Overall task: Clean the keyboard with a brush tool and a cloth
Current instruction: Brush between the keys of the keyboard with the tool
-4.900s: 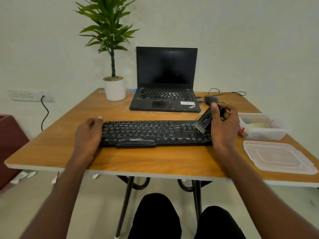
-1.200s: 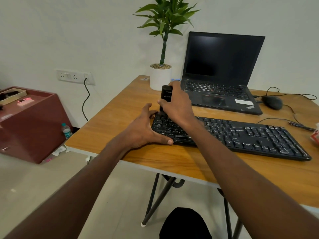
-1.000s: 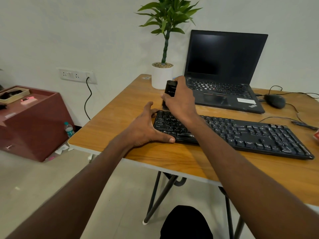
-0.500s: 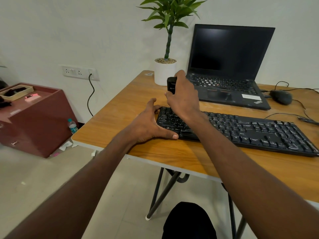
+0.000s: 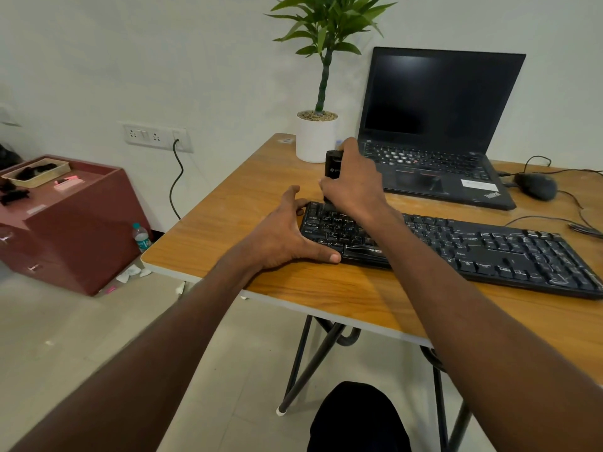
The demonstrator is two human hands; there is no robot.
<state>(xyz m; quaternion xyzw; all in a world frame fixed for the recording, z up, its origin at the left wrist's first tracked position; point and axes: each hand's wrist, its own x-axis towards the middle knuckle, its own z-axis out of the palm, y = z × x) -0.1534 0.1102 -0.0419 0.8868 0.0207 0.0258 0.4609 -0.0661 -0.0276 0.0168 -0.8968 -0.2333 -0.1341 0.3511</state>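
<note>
A black keyboard lies across the wooden table. My right hand grips a black brush tool held upright over the keyboard's far left corner; its bristle end is hidden behind my fingers. My left hand rests against the keyboard's left end, thumb stretched along the front edge and fingers at the far corner. No cloth is in view.
An open black laptop and a white plant pot stand behind the keyboard. A black mouse with its cable lies at the right. A dark red cabinet stands on the floor at the left, with a water bottle beside it.
Since 4.9 s ago my right hand carried the brush from the keyboard's right end to its left end. Over the last second both hands stay in place; only the camera shifts slightly.
</note>
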